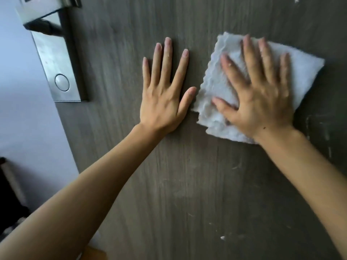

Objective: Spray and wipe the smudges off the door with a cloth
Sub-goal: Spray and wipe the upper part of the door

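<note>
At the far left a pale lilac wall (24, 113) runs down the frame, smooth and matte, with something dark and blurred low beside it. Next comes the brushed-metal lock plate (56, 66), a long rectangular escutcheon with a satin sheen, carrying a round, slightly domed button (62, 82) near its lower end and a glossy lever handle (45, 25) jutting out near the top.

The plate is mounted on the dark grey-brown wood-grain door (120, 166), whose surface shows fine vertical streaks like laminate. The left hand (165, 94) lies flat on this surface, palm down, fingers straight and slightly spread, holding nothing; its thumb tip sits just beside the edge of the cloth.

To its right is the white, fluffy folded cloth (212, 85), roughly square, with a nubby terry-like pile and a wavy, scalloped left edge where the layers stack. It is pressed flat against the door at about the height of the lock plate's lower half. The right hand (262, 96) rests on top of it with palm down and fingers extended and fanned, pressing rather than clutching; the fingertips look blurred.

Further right and below, pale whitish smudges (317, 128) mark the door: thin chalky streaks beside the right wrist, and scattered flecks (223, 237) lower down, dull against the darker grain.
</note>
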